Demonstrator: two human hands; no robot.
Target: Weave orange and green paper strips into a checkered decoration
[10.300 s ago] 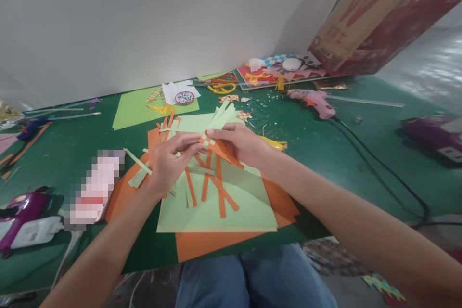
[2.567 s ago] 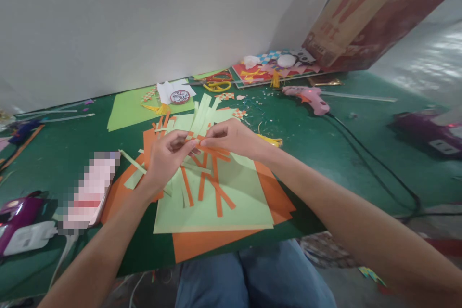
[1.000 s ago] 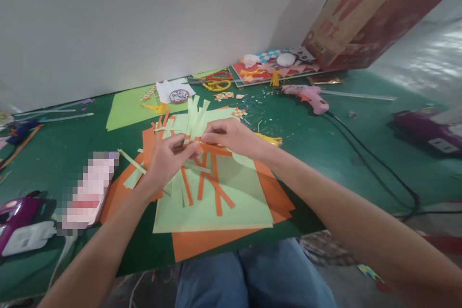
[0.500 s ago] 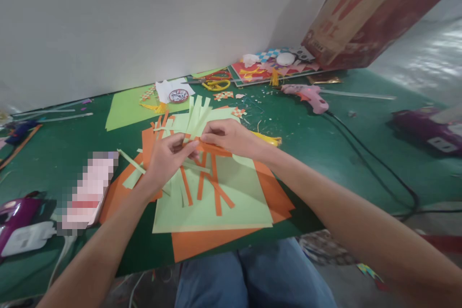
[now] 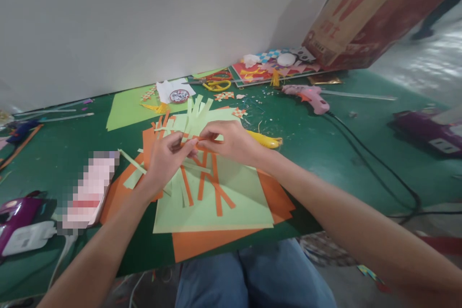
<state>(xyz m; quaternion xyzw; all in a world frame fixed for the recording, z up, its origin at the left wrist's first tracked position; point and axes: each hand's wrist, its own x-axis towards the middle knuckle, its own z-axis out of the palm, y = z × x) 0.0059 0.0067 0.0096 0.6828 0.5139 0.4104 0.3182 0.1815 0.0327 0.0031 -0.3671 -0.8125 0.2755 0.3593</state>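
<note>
Pale green paper strips (image 5: 197, 111) fan out upward beyond my fingers, crossing orange strips at the point where my hands meet. My left hand (image 5: 166, 158) pinches this strip work from the left, thumb on top. From the right, my right hand (image 5: 229, 140) is closed on an orange paper strip (image 5: 186, 143), its fingertips close to my left thumb. The crossing itself is partly hidden by my fingers. Beneath lie loose orange strips (image 5: 218, 192) on a pale green sheet (image 5: 238, 211), with orange sheets (image 5: 202, 245) under it.
A pink glue gun (image 5: 306, 96) with a black cord lies at right. Yellow-handled scissors (image 5: 216, 85), a round patterned piece (image 5: 179, 96) and a yellow object (image 5: 267, 140) lie beyond my hands. A phone (image 5: 90, 187) is at left; a paper bag (image 5: 346, 14) stands behind.
My right hand has shifted slightly left, its fingertips nearer my left thumb. The orange strip end that stuck out below my right hand no longer shows there.
</note>
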